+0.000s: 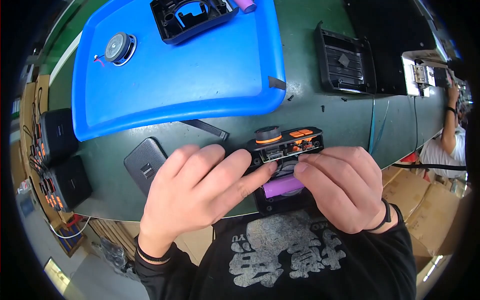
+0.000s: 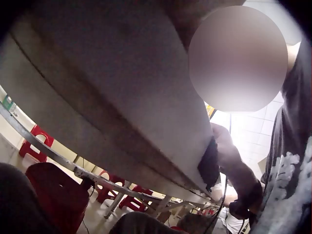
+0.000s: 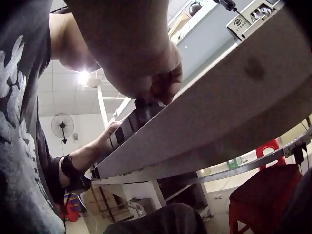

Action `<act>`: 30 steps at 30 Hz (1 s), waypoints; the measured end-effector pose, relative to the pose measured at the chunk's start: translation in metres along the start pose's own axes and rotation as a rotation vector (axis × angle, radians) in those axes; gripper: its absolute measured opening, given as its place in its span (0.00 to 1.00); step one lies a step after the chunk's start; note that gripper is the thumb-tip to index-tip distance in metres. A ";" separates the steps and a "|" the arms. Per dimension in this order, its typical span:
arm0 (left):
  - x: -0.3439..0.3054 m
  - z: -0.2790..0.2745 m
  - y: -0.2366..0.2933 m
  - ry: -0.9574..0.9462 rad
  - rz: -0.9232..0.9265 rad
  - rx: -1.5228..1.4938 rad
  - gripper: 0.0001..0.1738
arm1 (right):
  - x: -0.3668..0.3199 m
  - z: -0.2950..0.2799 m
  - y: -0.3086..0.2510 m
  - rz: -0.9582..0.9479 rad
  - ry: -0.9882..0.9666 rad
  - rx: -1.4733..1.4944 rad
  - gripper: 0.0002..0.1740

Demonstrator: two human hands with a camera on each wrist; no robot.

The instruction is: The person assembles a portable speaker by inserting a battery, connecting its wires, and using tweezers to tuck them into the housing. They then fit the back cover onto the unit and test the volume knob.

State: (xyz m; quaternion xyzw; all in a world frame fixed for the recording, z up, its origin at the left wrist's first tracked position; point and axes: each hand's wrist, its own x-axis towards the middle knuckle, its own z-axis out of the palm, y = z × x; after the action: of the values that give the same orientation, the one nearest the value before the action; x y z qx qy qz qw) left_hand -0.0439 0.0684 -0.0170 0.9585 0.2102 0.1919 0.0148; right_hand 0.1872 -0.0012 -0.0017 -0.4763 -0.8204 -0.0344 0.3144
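Your work, the uncovered speaker (image 1: 262, 146), is just right of centre in the head view, between your two hands. Your left hand (image 1: 192, 192) reaches in with one finger at its lower inside edge; you hide the thumb, so whether you grip anything there I cannot tell. Your right hand (image 1: 345, 187) has thumb and fingertip close together beside the wires (image 1: 288, 166); I cannot tell whether you pinch one. The purple battery (image 1: 282, 187) lies below them.

For writing, your black shirt (image 1: 377, 265) carries large pale characters and, at their left, the letters "YU". The dark grille (image 1: 142, 157), left of centre, bears a small label too tiny to read. So does each of the speakers at the left edge, the upper (image 1: 59, 131) and the lower (image 1: 70, 180). In the right wrist view, the machine (image 3: 253, 18) at upper right shows a round emblem above small, illegible characters.
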 end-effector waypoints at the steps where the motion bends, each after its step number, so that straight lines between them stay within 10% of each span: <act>1: 0.001 0.002 -0.001 0.005 -0.015 -0.064 0.21 | 0.000 -0.001 0.000 -0.003 0.000 0.001 0.17; 30: 0.009 0.003 0.003 0.056 0.085 0.026 0.13 | -0.007 0.006 0.005 0.023 0.044 0.040 0.18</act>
State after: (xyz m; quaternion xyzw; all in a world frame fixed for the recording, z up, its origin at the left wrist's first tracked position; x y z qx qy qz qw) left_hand -0.0340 0.0691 -0.0159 0.9609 0.1722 0.2165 -0.0115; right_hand 0.1910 -0.0012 -0.0112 -0.4785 -0.8083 -0.0248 0.3421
